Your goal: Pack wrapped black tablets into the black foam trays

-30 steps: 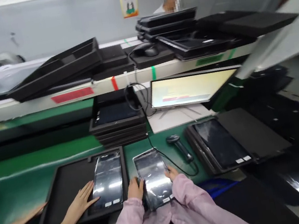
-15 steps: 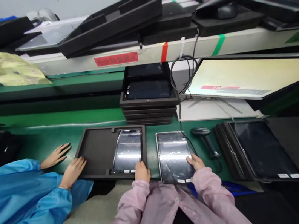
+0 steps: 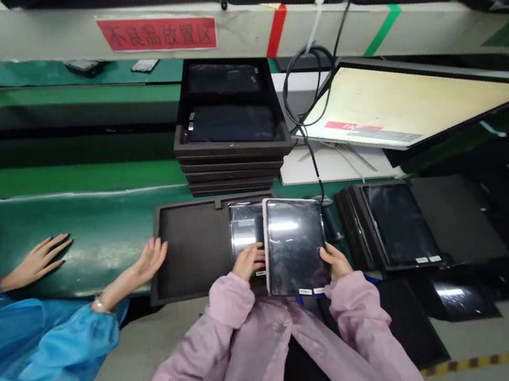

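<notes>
A dark tablet (image 3: 294,243) with a glossy screen and white labels at its near edge is lifted off the green belt, held between both my hands. My left hand (image 3: 249,261) grips its left edge and my right hand (image 3: 335,261) grips its lower right corner. Partly under it lies a black foam tray (image 3: 190,248) with a second tablet (image 3: 245,230) in its right pocket; the left pocket is bare. A co-worker in blue sleeves rests one hand (image 3: 151,260) against the tray's left edge and the other hand (image 3: 39,259) flat on the belt.
A stack of black trays (image 3: 233,155) with tablets stands behind. To the right lie a tilted monitor (image 3: 404,107), a dangling black cable (image 3: 302,111) and another tray with a tablet (image 3: 399,223). A white rail with a red label (image 3: 157,32) runs overhead.
I lifted the tablet off the belt and shifted it left over the foam tray's right side. The co-worker's hand moved off the tray to its left edge. My view dropped lower.
</notes>
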A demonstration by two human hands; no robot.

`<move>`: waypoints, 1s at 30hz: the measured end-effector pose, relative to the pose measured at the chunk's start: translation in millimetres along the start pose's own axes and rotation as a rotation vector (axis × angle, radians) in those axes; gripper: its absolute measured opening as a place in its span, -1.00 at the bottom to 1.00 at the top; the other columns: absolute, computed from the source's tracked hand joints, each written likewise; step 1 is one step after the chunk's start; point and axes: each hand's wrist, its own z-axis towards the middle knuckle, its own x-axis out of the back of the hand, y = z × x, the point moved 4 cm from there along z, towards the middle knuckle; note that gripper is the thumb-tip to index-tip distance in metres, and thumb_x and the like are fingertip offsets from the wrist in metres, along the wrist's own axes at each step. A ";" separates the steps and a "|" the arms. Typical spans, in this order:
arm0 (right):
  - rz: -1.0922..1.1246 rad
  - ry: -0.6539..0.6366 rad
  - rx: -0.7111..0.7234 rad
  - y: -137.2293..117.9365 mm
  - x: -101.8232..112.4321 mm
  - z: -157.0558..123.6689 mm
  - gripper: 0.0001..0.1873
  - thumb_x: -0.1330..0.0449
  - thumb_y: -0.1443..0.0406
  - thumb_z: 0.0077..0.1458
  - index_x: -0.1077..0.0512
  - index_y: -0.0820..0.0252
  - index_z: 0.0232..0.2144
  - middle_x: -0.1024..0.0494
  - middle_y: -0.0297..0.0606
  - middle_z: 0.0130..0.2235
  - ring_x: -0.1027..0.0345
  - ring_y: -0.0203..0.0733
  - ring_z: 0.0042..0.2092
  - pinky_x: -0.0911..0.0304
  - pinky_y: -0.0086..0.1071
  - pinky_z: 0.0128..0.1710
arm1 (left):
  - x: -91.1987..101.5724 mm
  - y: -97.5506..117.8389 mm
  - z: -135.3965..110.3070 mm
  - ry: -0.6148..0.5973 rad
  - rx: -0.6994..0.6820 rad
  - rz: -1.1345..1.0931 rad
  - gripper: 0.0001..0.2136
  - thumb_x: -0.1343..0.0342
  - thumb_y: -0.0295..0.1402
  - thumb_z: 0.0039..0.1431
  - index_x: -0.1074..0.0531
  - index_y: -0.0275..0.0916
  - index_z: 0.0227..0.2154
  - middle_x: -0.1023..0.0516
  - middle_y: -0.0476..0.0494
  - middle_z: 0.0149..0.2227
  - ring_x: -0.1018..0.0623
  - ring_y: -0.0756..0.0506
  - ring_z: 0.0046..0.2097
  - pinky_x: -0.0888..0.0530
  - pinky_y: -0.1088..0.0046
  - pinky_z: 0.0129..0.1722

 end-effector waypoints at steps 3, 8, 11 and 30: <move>0.028 -0.037 -0.005 -1.5 -18.1 -13.2 -0.35 -0.41 0.08 -0.48 -0.41 0.20 -0.26 -0.55 -0.25 -0.42 -0.45 -0.05 -0.31 -0.34 -0.20 -0.27 | 17.7 6.3 -11.7 0.059 -0.008 -0.058 -0.58 0.23 -0.14 0.19 -0.23 -0.38 -0.09 -0.48 -0.15 -0.34 -0.50 -0.03 -0.32 -0.40 0.40 -0.33; 0.065 -0.121 0.014 6.5 -53.9 -24.9 -0.38 -0.43 0.11 -0.42 -0.38 0.15 -0.24 -0.54 -0.31 -0.44 -0.44 -0.09 -0.34 -0.32 -0.27 -0.32 | 33.5 -1.0 -31.6 0.325 -0.038 0.136 -0.44 -0.30 -0.17 -0.22 -0.25 -0.28 -0.15 -0.49 -0.12 -0.37 -0.50 -0.11 -0.29 -0.38 0.33 -0.21; 0.047 -0.164 0.023 14.9 -68.2 -25.3 -0.37 -0.42 0.11 -0.39 -0.34 0.13 -0.22 -0.52 -0.35 -0.46 -0.42 -0.14 -0.41 -0.29 -0.32 -0.38 | 40.6 -14.6 -33.8 0.410 -0.017 0.143 -0.45 -0.29 -0.17 -0.24 -0.26 -0.27 -0.17 -0.51 -0.16 -0.36 -0.51 -0.15 -0.28 -0.38 0.29 -0.20; 0.106 -0.367 -0.046 33.6 -116.8 -33.2 -0.17 -0.41 0.09 -0.42 -0.15 0.14 -0.09 -0.52 -0.35 -0.51 -0.39 -0.15 -0.52 -0.27 -0.32 -0.50 | 122.7 -35.3 -70.1 0.459 0.086 -0.440 -0.32 -0.43 -0.14 -0.47 -0.23 -0.30 -0.26 -0.55 -0.10 -0.45 -0.53 -0.07 -0.44 -0.45 0.41 -0.37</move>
